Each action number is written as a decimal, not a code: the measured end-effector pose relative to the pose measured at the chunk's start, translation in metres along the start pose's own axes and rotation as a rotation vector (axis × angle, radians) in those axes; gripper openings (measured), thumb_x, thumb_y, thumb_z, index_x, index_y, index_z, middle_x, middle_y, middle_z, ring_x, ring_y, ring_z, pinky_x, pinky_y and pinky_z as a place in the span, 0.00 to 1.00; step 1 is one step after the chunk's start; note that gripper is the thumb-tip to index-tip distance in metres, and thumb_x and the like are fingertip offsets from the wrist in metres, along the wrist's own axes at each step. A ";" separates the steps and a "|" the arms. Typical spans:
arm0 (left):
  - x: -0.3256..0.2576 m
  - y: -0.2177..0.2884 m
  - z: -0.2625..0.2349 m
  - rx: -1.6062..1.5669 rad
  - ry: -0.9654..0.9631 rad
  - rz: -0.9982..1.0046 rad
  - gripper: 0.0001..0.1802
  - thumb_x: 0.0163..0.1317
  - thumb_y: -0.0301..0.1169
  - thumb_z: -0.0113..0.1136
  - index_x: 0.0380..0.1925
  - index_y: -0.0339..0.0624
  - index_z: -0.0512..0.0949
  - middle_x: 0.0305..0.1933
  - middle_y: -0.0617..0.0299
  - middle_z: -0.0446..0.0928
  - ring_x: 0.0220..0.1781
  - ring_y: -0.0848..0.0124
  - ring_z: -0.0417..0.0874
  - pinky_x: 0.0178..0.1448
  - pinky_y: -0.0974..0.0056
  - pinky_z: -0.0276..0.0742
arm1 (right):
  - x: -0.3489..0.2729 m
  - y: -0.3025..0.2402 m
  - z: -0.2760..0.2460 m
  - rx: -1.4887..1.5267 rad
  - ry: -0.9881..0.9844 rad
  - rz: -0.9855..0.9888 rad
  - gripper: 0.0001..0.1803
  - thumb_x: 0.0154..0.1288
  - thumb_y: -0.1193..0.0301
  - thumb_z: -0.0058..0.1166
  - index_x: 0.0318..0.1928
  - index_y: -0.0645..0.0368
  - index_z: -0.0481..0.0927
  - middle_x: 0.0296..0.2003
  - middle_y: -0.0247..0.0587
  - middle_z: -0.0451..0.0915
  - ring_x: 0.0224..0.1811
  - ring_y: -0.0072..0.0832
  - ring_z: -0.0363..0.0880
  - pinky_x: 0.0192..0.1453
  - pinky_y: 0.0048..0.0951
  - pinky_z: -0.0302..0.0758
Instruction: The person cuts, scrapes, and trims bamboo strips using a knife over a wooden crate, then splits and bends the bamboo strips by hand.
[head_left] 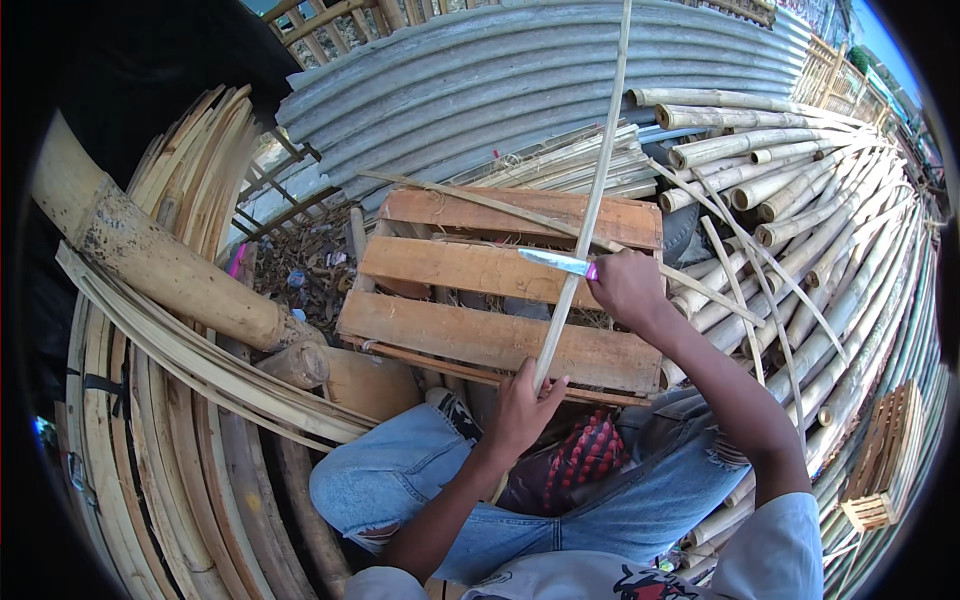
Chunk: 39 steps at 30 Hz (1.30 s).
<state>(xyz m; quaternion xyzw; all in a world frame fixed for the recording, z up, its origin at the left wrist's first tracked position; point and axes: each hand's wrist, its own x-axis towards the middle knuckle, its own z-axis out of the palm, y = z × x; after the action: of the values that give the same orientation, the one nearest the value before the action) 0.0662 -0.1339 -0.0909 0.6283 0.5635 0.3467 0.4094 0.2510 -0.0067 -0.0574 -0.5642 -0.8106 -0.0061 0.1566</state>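
A long, pale bamboo strip [598, 180] rises from my lap past the top of the view. My left hand [522, 412] grips its lower end, thumb and fingers closed round it. Higher up, my right hand [628, 290] is closed on the handle of a knife [553, 261]. The knife's bright blade points left and crosses the strip; a bit of pink handle shows beside my fist. Beneath them stands a slatted wooden crate [450, 330]. Another thin bamboo strip [490, 203] lies slantwise across the crate, passing behind the strip I hold.
Thick bamboo poles [790, 190] are piled on the right, with loose strips [745, 290] over them. Split bamboo slats [180, 420] and a thick bamboo pole [150, 240] crowd the left. Corrugated metal sheeting [480, 90] stands behind the crate. A small slatted crate [885, 450] sits far right.
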 end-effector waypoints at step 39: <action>-0.018 0.036 -0.010 -0.033 -0.133 0.050 0.14 0.68 0.35 0.46 0.32 0.32 0.67 0.14 0.53 0.66 0.16 0.63 0.71 0.23 0.60 0.62 | 0.005 0.153 -0.024 0.461 0.113 0.573 0.24 0.57 0.56 0.53 0.25 0.71 0.75 0.17 0.53 0.73 0.20 0.41 0.74 0.30 0.39 0.69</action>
<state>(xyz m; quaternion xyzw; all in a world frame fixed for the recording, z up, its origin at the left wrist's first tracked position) 0.0698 -0.1515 -0.0536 0.6568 0.5136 0.3236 0.4474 0.3953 0.0488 -0.0586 -0.7168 -0.5901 0.1896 0.3193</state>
